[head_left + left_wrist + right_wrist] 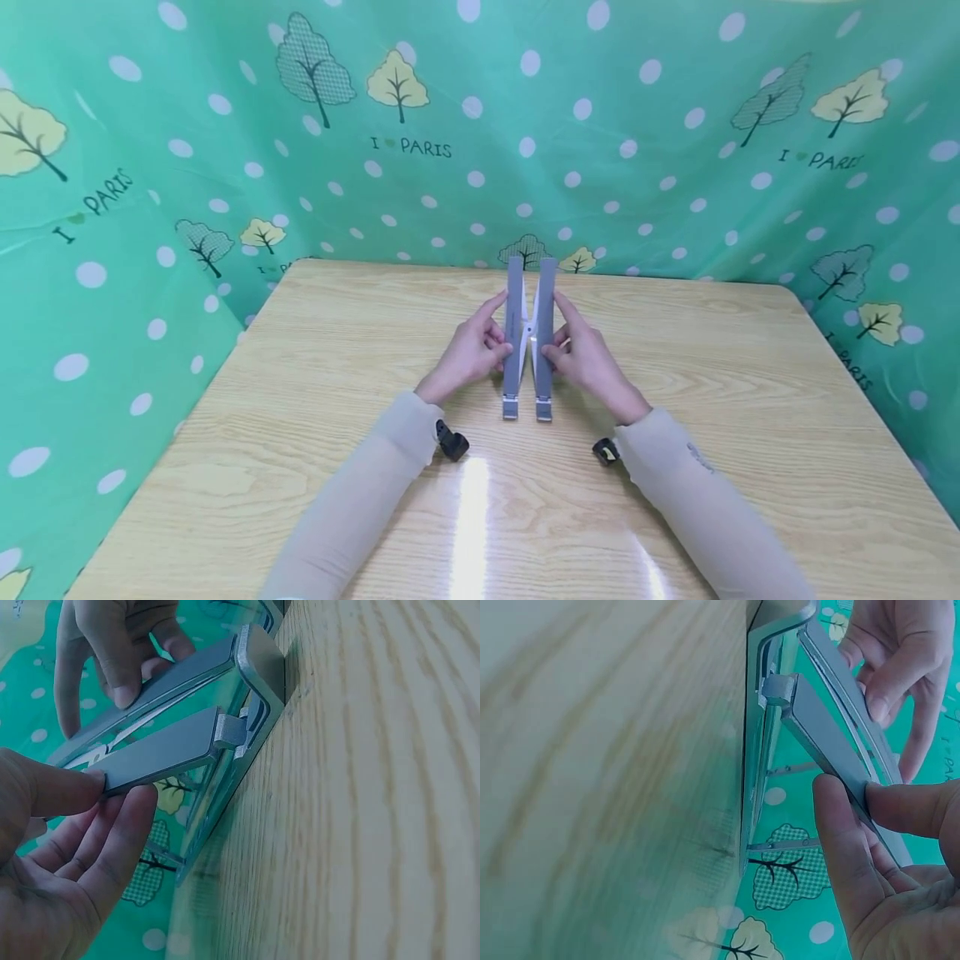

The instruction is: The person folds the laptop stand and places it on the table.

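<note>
A grey folding laptop stand (546, 333) stands on the table, its two long bars side by side with a narrow gap. Thin silvery cross links joined at a pivot span that gap. My left hand (468, 348) pinches the left bar between thumb and fingers, its index finger reaching along the outer edge. On the other side, my right hand (588, 357) grips the right bar in the same way. In the left wrist view, the stand's bars (161, 750) slope up from base rails by hinges at the near end. The right wrist view shows my right thumb and fingers (844, 825) on either side of one bar.
The wooden table (360, 350) extends around the stand on all sides. Behind it and at both sides hangs a green dotted cloth (480, 208) with printed trees. Black straps with small devices (452, 442) hang at both sleeve cuffs.
</note>
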Demonstrator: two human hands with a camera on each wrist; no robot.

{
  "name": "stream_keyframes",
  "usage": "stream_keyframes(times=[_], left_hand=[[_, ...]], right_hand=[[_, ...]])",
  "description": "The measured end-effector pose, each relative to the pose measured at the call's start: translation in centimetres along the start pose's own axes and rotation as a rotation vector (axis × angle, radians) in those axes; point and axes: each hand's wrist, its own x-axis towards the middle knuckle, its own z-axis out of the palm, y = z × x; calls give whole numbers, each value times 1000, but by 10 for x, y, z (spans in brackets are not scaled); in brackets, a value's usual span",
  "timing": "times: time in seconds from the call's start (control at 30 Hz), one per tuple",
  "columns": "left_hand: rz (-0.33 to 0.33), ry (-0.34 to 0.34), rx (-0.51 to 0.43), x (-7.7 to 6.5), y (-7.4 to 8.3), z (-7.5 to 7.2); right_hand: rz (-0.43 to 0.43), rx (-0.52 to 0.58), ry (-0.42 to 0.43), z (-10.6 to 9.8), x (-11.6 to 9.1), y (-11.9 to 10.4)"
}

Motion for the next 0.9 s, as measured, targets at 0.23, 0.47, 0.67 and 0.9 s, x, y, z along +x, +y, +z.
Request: stream_keyframes(times=[0.23, 0.47, 0.67, 0.9], left_hand=[[-1, -15, -25, 0, 2, 7], [0, -12, -16, 0, 5, 9], [9, -2, -4, 0, 5, 9], [11, -21, 11, 0, 3, 8]], right_hand=[[-7, 34, -11, 7, 0, -4], [-1, 12, -15, 10, 0, -8], [5, 13, -14, 11, 1, -9], [62, 100, -35, 5, 1, -5]])
